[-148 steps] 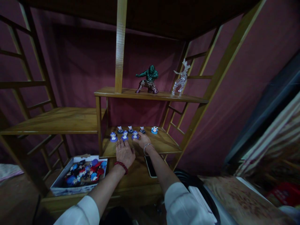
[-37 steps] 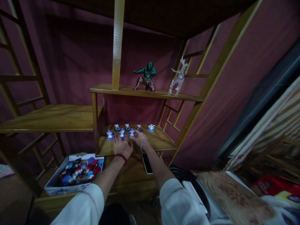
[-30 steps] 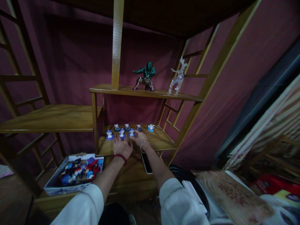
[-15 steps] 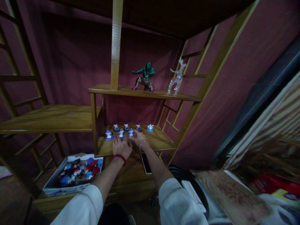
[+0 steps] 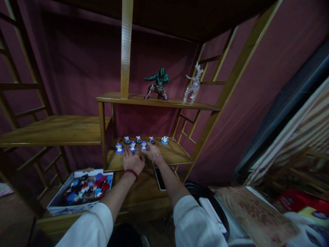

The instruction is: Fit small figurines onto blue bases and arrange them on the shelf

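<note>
A front row of small figurines with purple bases stands on the lower shelf (image 5: pixel 167 154). My left hand (image 5: pixel 134 162), palm down with fingers stretched apart, lies close in front of the middle purple figurine (image 5: pixel 133 146); whether it touches is unclear. The right purple figurine (image 5: pixel 144 145) is between the thumb and fingers of my right hand (image 5: pixel 152 152), which partly hide its base. To the left is another purple figurine (image 5: pixel 119 148), clear of both hands. Behind them stand dark-based figurines (image 5: pixel 138 139), and a light-blue-based figurine (image 5: pixel 165 140) is farther right.
An open box (image 5: pixel 55 207) of jumbled figurines sits at lower left. A phone (image 5: pixel 160 180) lies beneath my right forearm. The upper shelf (image 5: pixel 177 101) bears a green crouching statue (image 5: pixel 159 84) and a clear deer figure (image 5: pixel 193 85). A wooden post (image 5: pixel 126 51) rises above its left end.
Both hands and the figurines keep practically the same positions. Only the camera view has shifted very slightly.
</note>
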`<act>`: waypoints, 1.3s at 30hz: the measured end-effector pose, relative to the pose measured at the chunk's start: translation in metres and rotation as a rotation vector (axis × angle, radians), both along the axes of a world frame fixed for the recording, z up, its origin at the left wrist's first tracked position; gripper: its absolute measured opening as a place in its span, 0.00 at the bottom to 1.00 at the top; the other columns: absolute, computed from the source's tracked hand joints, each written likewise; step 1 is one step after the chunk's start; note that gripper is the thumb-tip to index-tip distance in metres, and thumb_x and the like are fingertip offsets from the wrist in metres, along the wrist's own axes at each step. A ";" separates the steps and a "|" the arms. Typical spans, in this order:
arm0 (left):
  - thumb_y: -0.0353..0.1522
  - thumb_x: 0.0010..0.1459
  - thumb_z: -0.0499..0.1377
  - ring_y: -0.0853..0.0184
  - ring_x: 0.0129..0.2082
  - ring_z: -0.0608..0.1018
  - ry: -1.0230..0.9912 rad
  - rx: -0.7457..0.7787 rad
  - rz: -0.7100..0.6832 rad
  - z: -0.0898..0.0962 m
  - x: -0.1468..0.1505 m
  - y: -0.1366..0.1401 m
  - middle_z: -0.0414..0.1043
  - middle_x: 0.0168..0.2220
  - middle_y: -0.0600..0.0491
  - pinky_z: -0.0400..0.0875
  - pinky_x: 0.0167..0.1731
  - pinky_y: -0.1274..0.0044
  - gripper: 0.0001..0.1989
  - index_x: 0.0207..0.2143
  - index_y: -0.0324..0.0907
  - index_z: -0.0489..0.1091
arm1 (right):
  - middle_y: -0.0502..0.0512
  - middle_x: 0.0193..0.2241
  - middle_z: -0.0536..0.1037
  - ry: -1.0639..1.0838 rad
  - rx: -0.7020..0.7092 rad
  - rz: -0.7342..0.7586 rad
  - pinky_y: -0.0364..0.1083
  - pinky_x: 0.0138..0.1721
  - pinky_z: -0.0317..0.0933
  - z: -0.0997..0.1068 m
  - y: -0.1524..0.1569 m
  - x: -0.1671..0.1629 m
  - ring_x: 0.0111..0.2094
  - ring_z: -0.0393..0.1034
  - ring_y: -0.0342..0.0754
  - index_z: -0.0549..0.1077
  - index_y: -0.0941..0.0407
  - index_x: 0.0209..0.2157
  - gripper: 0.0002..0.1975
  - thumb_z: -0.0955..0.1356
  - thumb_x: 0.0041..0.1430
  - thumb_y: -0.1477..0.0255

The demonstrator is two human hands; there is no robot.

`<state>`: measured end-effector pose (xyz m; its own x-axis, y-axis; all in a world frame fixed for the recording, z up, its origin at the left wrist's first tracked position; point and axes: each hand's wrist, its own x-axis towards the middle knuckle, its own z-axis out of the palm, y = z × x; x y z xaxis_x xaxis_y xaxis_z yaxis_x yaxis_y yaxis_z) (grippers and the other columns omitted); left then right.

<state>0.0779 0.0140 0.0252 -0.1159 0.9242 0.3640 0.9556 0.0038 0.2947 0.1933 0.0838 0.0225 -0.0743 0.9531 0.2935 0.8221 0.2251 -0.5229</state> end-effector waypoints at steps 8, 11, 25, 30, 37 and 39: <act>0.39 0.49 0.49 0.52 0.55 0.56 -0.010 -0.008 -0.016 0.000 0.000 -0.001 0.55 0.54 0.39 0.47 0.51 0.63 0.23 0.45 0.38 0.64 | 0.50 0.32 0.74 -0.007 0.016 0.012 0.40 0.33 0.57 -0.001 0.000 0.000 0.34 0.66 0.44 0.68 0.53 0.35 0.13 0.67 0.46 0.64; 0.39 0.49 0.50 0.52 0.55 0.55 -0.004 0.001 -0.015 -0.001 -0.001 -0.001 0.55 0.54 0.40 0.47 0.51 0.63 0.22 0.45 0.38 0.64 | 0.51 0.32 0.74 -0.020 0.030 0.016 0.40 0.33 0.57 -0.002 0.002 0.001 0.34 0.66 0.44 0.68 0.54 0.35 0.14 0.66 0.46 0.63; 0.36 0.49 0.50 0.53 0.55 0.56 0.023 0.087 -0.056 -0.003 -0.007 -0.007 0.54 0.54 0.39 0.48 0.51 0.65 0.21 0.45 0.37 0.65 | 0.51 0.37 0.74 0.117 0.006 0.014 0.41 0.40 0.59 0.001 -0.004 -0.001 0.40 0.67 0.45 0.65 0.52 0.45 0.21 0.66 0.46 0.68; 0.35 0.49 0.49 0.53 0.55 0.54 0.006 0.141 -0.071 -0.008 -0.008 -0.012 0.54 0.54 0.37 0.48 0.51 0.65 0.23 0.47 0.32 0.63 | 0.49 0.42 0.73 0.140 0.035 -0.056 0.41 0.43 0.59 -0.003 -0.011 0.002 0.42 0.67 0.44 0.63 0.52 0.46 0.25 0.63 0.43 0.81; 0.33 0.50 0.49 0.55 0.54 0.57 0.012 0.184 -0.089 -0.012 -0.011 -0.023 0.56 0.53 0.38 0.49 0.51 0.65 0.21 0.46 0.32 0.63 | 0.51 0.42 0.72 0.111 0.067 -0.150 0.42 0.44 0.59 -0.004 -0.032 0.005 0.42 0.67 0.45 0.65 0.52 0.45 0.26 0.60 0.41 0.84; 0.33 0.50 0.48 0.56 0.53 0.58 0.020 0.186 -0.097 -0.012 -0.012 -0.027 0.57 0.53 0.38 0.49 0.51 0.66 0.20 0.44 0.32 0.64 | 0.51 0.42 0.73 0.106 0.071 -0.149 0.42 0.44 0.59 -0.004 -0.036 0.006 0.42 0.67 0.45 0.65 0.51 0.44 0.26 0.60 0.41 0.84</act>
<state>0.0660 -0.0130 0.0135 -0.0211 0.8475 0.5304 0.9545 -0.1408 0.2629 0.1990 0.0475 0.0183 0.1012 0.9277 0.3594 0.7901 0.1446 -0.5956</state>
